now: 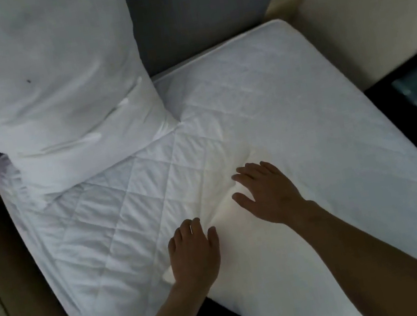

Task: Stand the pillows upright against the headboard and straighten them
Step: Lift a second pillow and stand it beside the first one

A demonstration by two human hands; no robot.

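Your upright pillow (39, 76) is plain white, with a small dark speck on its case. The mattress pad (117, 215) under it is white too, stitched in a diamond quilting pattern that fades toward the far side. The second pillow (260, 254), lying flat, reads as a warmer cream-white. Behind the bed you have a dark grey headboard (193, 13), and a beige panel (372, 17) to one side. The floor strip (385, 90) beside the bed is black.
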